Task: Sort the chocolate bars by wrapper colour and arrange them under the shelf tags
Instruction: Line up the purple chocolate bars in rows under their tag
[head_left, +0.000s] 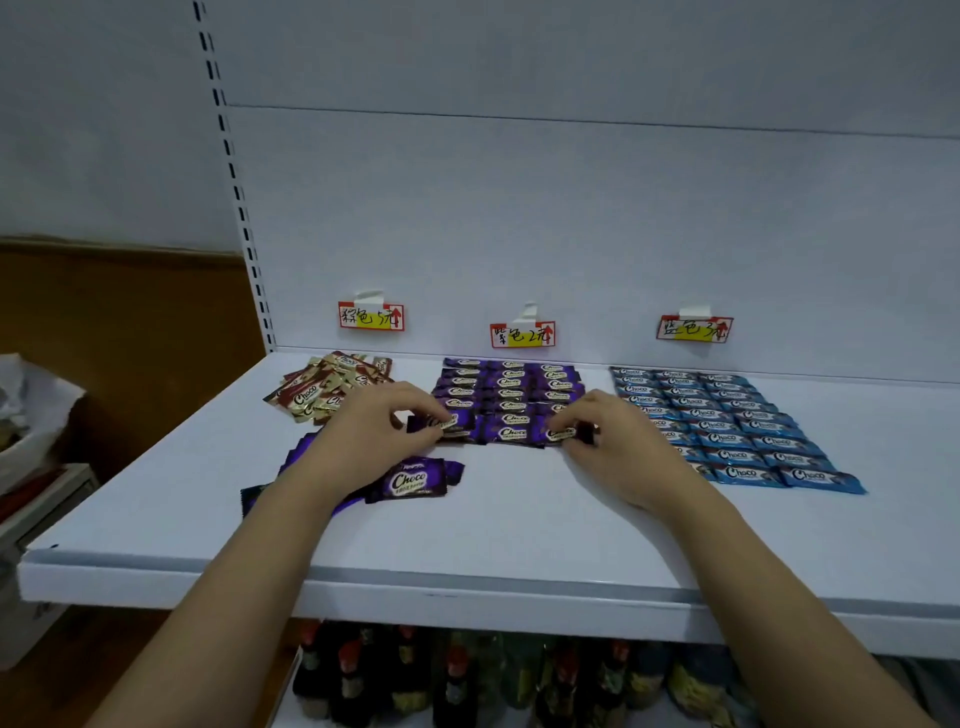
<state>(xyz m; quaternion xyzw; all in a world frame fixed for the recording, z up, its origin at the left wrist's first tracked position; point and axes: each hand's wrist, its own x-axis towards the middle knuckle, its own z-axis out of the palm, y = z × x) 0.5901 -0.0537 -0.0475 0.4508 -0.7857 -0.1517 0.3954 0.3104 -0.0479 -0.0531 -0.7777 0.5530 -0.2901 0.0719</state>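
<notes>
A shop interior is showing here: a white metal display shelf (519, 525) is carrying handwritten price tags (522, 334) on its slotted back panel (571, 218), with bottled goods (457, 680) standing on the tier below.

The flat metal shelf (519, 525) is white, and so is the back wall panel (571, 218) behind it. Three small paper shelf tags (522, 334) are white with red edges, a yellow patch, black writing and a red arrow. The shiny chocolate bars on the left (327, 387) are dark red and cream-gold with white "Choco" letters. The shiny bars in the middle (511, 397) are purple with white letters. A loose purple bar (410, 480) shows the same white word on a dark oval. The shiny bars on the right (727, 423) are bright blue with white letters. The slotted post (236, 192) is white with black slots.
</notes>
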